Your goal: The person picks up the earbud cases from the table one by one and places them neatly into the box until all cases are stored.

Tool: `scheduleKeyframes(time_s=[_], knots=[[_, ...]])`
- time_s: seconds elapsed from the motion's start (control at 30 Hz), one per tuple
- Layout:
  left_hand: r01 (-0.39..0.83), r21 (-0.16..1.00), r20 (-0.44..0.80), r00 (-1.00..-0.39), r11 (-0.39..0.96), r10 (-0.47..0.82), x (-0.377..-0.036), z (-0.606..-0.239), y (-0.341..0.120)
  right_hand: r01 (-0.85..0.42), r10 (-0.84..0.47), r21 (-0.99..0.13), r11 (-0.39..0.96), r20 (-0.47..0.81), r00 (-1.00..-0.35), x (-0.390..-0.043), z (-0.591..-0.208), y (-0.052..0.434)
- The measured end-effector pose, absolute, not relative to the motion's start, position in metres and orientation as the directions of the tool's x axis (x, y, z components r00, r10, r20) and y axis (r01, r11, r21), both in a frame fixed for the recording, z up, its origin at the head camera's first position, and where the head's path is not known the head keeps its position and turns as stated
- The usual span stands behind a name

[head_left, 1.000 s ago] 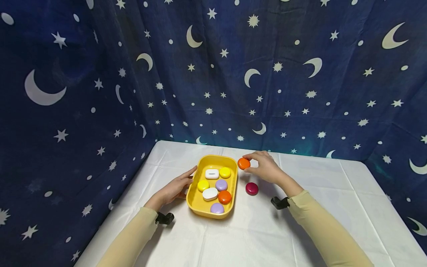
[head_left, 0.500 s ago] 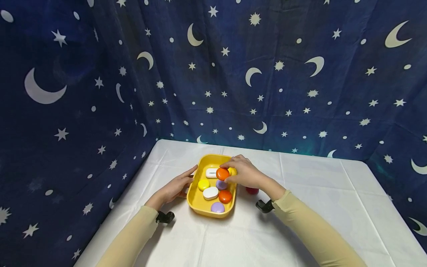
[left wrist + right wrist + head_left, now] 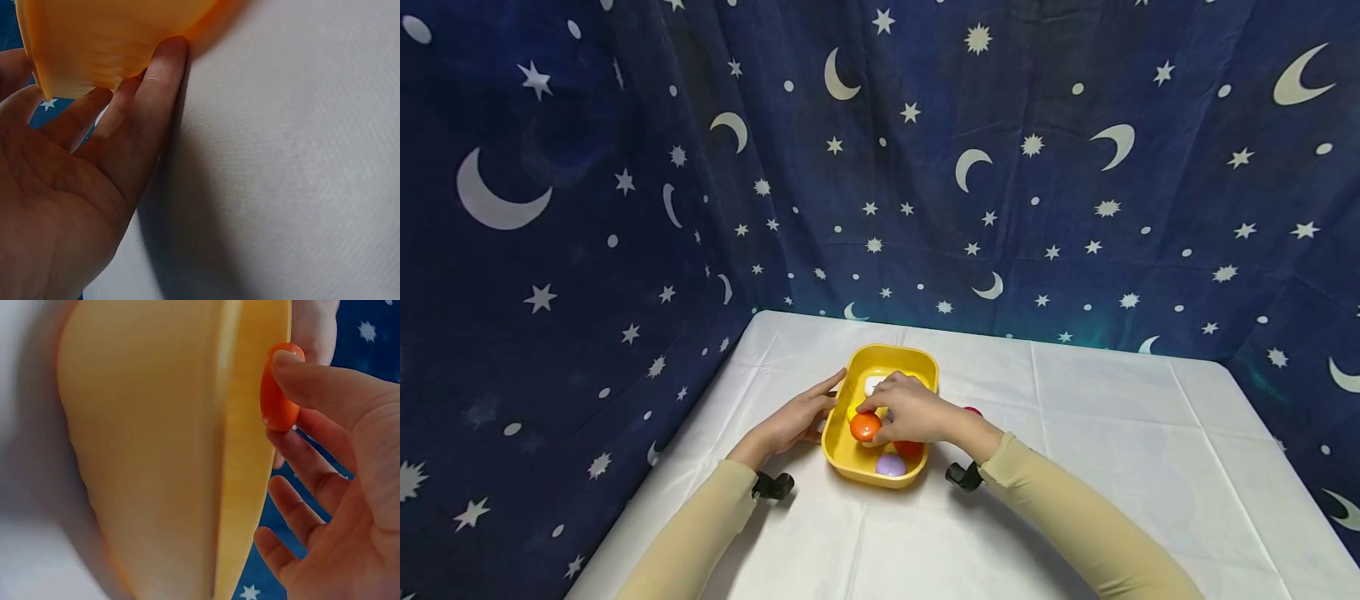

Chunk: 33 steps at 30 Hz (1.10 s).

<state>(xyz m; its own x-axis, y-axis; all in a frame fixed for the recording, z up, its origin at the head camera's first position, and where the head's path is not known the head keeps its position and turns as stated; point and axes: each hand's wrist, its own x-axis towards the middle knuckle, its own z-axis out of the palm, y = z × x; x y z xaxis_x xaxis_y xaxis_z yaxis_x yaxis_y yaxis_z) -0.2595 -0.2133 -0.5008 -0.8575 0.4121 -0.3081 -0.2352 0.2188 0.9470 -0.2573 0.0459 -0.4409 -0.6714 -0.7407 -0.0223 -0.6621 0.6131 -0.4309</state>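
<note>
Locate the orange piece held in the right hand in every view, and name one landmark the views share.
Head: orange piece sits at centre, over the near left part of the yellow tray, pinched by the right hand.
Left wrist: not in it.
Right wrist: orange piece shows at upper right, between fingertips.
Shared landmark: the yellow tray.

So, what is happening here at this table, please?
A person sits at a white table with a yellow tray holding small coloured pieces. The right hand pinches an orange round piece and holds it over the tray. The left hand rests with straight fingers against the tray's left wall. A purple piece lies at the tray's near end. A dark red piece lies on the table just right of the tray, mostly hidden by the right wrist.
</note>
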Motion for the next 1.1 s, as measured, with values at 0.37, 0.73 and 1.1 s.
scheduleKeyframes(time_s=[0.37, 0.73, 1.1], knots=[[-0.246, 0.944, -0.317, -0.854, 0.218, 0.412, -0.260, -0.498, -0.212, -0.675, -0.765, -0.423, 0.604, -0.069, -0.641, -0.251, -0.445, 0.045], [-0.241, 0.940, -0.320, -0.866, 0.240, 0.385, -0.259, -0.499, -0.213, -0.621, -0.711, -0.467, 0.629, -0.022, -0.703, -0.254, -0.437, 0.064], [-0.241, 0.942, -0.317, -0.866, 0.232, 0.388, -0.260, -0.499, -0.211, -0.552, -0.635, -0.534, 0.640, 0.036, -0.772, -0.254, -0.425, 0.090]])
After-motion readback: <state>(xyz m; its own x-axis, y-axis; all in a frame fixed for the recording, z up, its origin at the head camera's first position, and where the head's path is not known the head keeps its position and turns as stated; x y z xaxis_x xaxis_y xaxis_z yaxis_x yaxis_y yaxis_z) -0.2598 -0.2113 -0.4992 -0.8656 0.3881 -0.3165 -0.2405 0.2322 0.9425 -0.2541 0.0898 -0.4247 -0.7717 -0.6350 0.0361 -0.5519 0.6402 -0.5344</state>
